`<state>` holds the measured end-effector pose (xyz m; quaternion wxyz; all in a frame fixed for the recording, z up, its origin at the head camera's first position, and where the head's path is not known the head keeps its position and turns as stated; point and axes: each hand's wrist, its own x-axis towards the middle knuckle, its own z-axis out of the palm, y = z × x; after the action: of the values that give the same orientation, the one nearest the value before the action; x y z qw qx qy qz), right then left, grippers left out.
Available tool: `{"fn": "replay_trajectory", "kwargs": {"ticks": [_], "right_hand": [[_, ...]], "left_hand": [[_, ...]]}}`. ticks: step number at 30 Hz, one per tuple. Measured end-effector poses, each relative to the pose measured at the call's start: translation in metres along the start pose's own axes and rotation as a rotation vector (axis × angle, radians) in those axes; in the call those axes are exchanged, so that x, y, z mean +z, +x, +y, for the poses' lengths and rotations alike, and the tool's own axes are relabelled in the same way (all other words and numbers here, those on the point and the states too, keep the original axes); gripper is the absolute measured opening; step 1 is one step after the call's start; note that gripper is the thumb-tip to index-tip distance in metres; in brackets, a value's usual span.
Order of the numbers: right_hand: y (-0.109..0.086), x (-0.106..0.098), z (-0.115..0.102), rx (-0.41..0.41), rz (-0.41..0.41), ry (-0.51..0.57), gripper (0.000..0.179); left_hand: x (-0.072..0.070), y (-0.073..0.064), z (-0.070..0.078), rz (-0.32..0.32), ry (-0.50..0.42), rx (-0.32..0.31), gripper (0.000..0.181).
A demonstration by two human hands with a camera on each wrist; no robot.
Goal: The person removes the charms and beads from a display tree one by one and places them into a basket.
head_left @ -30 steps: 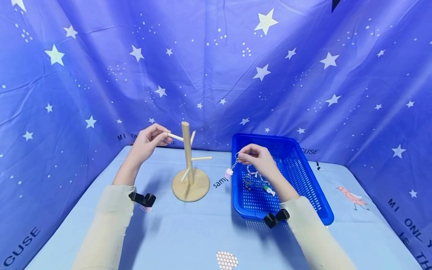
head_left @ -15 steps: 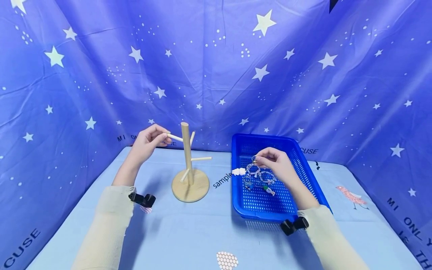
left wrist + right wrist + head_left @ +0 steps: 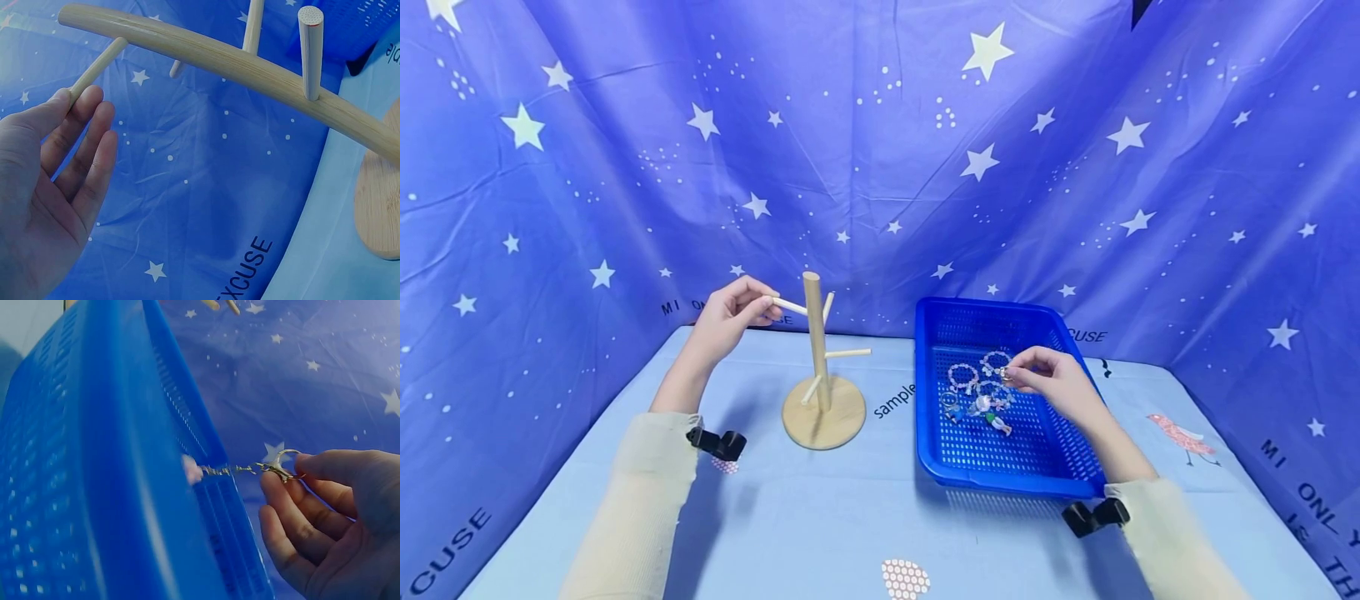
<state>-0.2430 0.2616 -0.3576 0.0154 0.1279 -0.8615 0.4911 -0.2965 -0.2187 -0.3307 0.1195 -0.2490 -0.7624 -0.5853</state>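
My left hand [image 3: 730,315] pinches the end of an upper peg [image 3: 790,305] on a wooden peg stand [image 3: 817,350]; the left wrist view shows thumb and forefinger on that peg [image 3: 97,70]. Over the right part of a blue basket [image 3: 923,408], my right hand [image 3: 1056,385] holds a keychain by its gold-coloured ring [image 3: 290,467]. Its chain [image 3: 228,469] runs to a small pinkish charm [image 3: 192,470], partly hidden by the basket wall in the right wrist view. From the head, the charm appears among the things in the basket.
Inside the basket lie beaded bracelets [image 3: 962,377] and small figure trinkets, one with green and white [image 3: 997,423] and one blue [image 3: 954,414]. The stand's round base [image 3: 838,425] rests on a light blue cloth [image 3: 820,533]. A starry blue curtain [image 3: 865,167] surrounds the table.
My right hand has moved right and slightly down, carrying the keychain from the basket's left rim across its inside. My left hand stays on the same peg, and the stand has not moved.
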Motion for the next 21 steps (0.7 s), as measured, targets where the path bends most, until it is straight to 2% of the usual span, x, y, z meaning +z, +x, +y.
{"fn": "replay_trajectory", "kwargs": {"ticks": [6,15,21], "right_hand": [[-0.007,-0.011,0.007,0.038,-0.039,-0.06,0.028],[-0.015,-0.022,0.017,0.043,-0.036,-0.288,0.014],[-0.017,-0.025,0.019,0.066,-0.071,-0.363,0.008]], "left_hand": [[0.0,0.0,0.0,0.002,0.011,-0.005,0.026],[0.0,-0.001,0.0,0.004,0.018,-0.003,0.026],[0.001,-0.001,0.001,0.005,0.024,0.002,0.025]]}}
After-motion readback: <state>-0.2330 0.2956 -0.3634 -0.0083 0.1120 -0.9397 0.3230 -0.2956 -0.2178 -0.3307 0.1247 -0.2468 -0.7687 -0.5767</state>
